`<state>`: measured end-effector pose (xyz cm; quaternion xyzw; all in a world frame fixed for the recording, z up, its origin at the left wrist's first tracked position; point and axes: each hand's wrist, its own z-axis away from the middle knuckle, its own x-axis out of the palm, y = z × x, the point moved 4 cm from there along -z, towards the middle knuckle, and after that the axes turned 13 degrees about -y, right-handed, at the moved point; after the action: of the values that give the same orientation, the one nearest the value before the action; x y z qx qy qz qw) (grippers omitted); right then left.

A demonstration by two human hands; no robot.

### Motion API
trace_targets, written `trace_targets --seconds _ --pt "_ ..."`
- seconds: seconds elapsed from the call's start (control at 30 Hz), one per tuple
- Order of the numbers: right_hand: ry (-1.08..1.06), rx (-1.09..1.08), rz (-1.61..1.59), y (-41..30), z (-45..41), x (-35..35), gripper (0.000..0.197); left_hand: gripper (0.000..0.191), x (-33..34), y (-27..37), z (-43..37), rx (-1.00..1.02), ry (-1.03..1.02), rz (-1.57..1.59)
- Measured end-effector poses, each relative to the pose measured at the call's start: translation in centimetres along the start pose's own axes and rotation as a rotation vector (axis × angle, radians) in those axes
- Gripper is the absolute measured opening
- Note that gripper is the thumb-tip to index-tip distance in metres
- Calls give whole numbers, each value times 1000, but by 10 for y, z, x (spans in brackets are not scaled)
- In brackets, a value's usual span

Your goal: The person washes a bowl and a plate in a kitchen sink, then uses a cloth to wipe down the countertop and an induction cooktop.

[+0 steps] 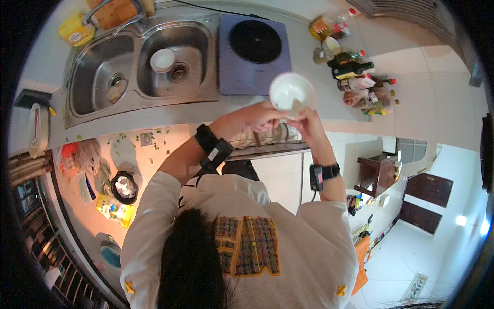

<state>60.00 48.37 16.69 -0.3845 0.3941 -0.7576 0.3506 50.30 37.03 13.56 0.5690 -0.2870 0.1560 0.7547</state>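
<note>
A white bowl (292, 90) with a pinkish rim is held up at the counter edge, just in front of the induction cooktop. Its inside faces me and looks bare, apart from a shadow near the lower rim. My left hand (264, 117) grips the bowl's near left side, with its fingers curled below. On the near right side, my right hand (310, 123) pinches the rim. The undersides of both grips are partly hidden. Another white bowl (162, 60) rests in the right basin of the steel sink (198, 90).
The purple induction cooktop (247, 79) lies beside the sink. Several bottles (349, 69) line the wall at the right. A yellow container (76, 31) stands behind the sink. Plastic bags (87, 156) and a black-lined bin (124, 188) are on the floor, with scattered green leaf bits.
</note>
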Motion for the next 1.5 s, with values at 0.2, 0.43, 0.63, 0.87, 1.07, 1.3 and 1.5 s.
trace_targets --seconds 0.2,0.43,0.63,0.87,1.07,1.3,1.5 --pt "173 278 16 37 98 -163 33 31 13 -76 -83 -121 27 31" --pt "133 493 -16 109 90 -280 40 24 -9 -185 -137 -171 358 413" --pt "53 734 326 149 15 -345 41 23 -26 -263 -154 -172 677 673" --pt "-62 152 1754 231 -62 -421 40 20 -9 -297 -164 54 647 992" --pt "-146 471 1596 233 -82 -389 44 22 -5 -311 -160 48 809 1053" --pt "-310 708 1612 247 -95 -367 50 26 -5 -292 -154 83 856 959" --pt "-341 907 1311 319 -90 -446 55 25 -5 -307 -156 244 742 1052"
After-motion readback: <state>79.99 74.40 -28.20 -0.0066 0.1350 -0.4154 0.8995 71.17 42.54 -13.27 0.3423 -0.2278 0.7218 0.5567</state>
